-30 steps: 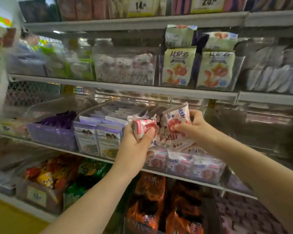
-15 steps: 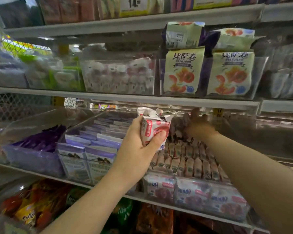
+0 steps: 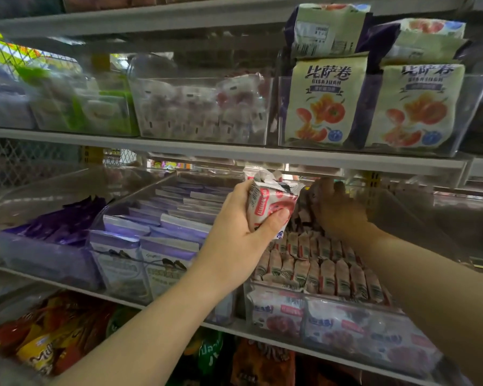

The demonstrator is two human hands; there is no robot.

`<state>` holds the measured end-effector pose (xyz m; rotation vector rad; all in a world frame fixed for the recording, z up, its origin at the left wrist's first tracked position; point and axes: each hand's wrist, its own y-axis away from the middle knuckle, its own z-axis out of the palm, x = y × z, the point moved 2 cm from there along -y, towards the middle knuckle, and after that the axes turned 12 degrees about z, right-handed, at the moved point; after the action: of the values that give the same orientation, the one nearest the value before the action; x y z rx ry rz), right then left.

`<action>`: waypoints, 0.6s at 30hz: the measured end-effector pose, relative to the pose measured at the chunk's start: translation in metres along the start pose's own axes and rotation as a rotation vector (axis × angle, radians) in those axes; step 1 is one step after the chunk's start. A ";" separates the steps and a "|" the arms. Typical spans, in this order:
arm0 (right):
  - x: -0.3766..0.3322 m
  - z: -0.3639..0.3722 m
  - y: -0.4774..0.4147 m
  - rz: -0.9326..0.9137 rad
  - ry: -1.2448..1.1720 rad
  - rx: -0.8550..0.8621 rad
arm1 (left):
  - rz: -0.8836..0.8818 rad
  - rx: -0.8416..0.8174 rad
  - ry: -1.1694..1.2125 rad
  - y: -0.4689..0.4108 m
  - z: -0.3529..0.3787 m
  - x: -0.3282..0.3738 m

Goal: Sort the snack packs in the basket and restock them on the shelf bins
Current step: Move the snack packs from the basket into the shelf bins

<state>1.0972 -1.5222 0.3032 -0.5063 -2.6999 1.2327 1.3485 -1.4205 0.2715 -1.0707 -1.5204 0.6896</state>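
Note:
My left hand is shut on a small bunch of white-and-red snack packs, held upright in front of the middle shelf. To its right stands a clear bin filled with rows of the same packs. My right hand reaches deep into the back of that bin, in shadow under the shelf above. Its fingers curl over the rearmost packs, and whether it grips one is hidden. No basket is in view.
Left of that bin sit a bin of light purple packs and one of dark purple packs. The shelf edge above is close over my right hand. Cream snack bags stand higher up; orange bags lie below.
My right hand carried a white-and-red pack from the front of the bin to its back, under the upper shelf. The view moved closer and upward. My left hand kept its packs.

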 end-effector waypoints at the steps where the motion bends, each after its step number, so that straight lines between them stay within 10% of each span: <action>1: -0.002 -0.002 0.000 0.023 -0.011 0.004 | 0.002 -0.002 0.001 0.000 0.000 0.000; 11: 0.002 -0.015 -0.009 0.015 0.139 -0.178 | 0.004 0.017 -0.001 0.004 -0.010 -0.006; 18: 0.013 -0.012 -0.024 -0.224 0.181 -0.605 | 0.047 -0.008 -0.062 0.008 -0.012 -0.007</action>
<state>1.0820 -1.5237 0.3293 -0.3353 -2.8339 0.2843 1.3624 -1.4247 0.2649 -1.1035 -1.5565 0.7563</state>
